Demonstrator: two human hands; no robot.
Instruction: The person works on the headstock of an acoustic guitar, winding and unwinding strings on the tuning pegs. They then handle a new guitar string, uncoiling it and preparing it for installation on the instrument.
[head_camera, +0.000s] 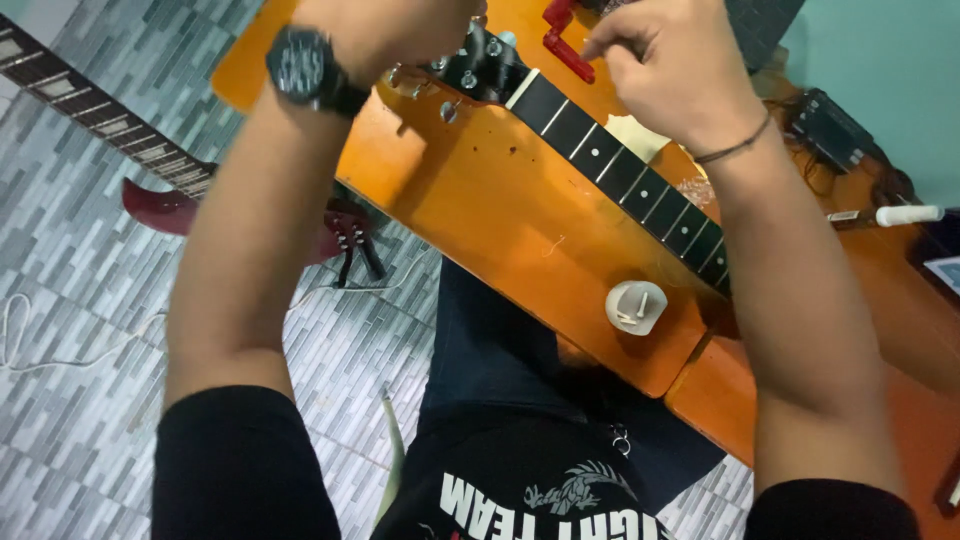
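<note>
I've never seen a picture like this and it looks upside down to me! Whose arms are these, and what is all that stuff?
The camera sits on a person's head and looks down, so you see their own two arms. The left hand, with a black wristwatch, rests on the head of a guitar neck by its tuning pegs. The right hand pinches something too thin to make out, beside a red tool. The neck lies on an orange wooden table, near a small white peg-shaped part. Another guitar, dark red, lies on the tiled floor.
</note>
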